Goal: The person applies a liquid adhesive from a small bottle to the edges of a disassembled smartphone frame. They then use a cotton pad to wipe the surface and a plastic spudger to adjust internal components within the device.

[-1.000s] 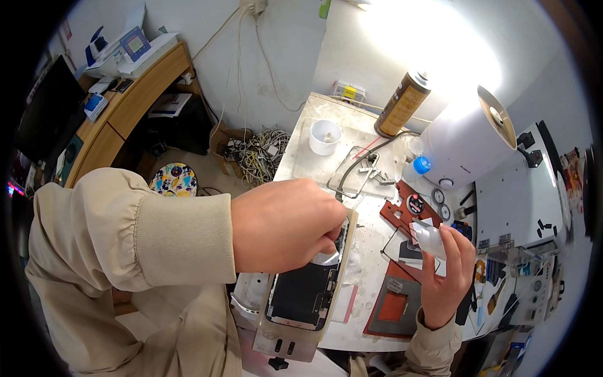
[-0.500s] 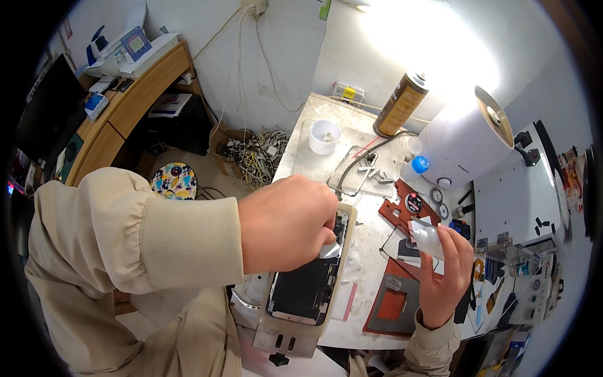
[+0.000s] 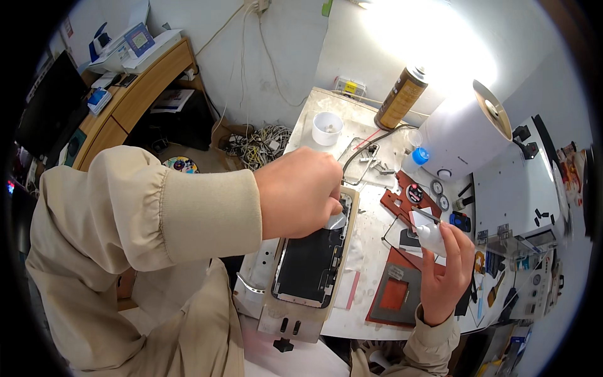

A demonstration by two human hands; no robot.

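Note:
A smartphone screen assembly (image 3: 308,267) lies back up, its dark inner side showing, in a metal holder (image 3: 292,322) on the bench. Over its far part my left hand (image 3: 304,191) is closed, with a thin, pale, semi-clear piece (image 3: 337,221) pinched under the thumb and resting against the assembly. The piece's exact kind is hard to make out, and most of the fingers are hidden behind the hand. To the right, my right hand (image 3: 449,270) grips a small white squeeze bottle (image 3: 431,240) with its narrow tip pointing left, above the bench.
A white cup (image 3: 327,128), a tall brown spray can (image 3: 402,97) and a blue-capped bottle (image 3: 416,159) stand at the back. Beside the right hand lie a reddish-brown plate (image 3: 402,195) and a grey mat (image 3: 384,301). A white cylindrical device (image 3: 465,135) stands far right.
The whole view has shifted a little. My left hand and the pale piece have moved slightly toward the far end of the screen assembly. The right hand keeps its hold on the bottle.

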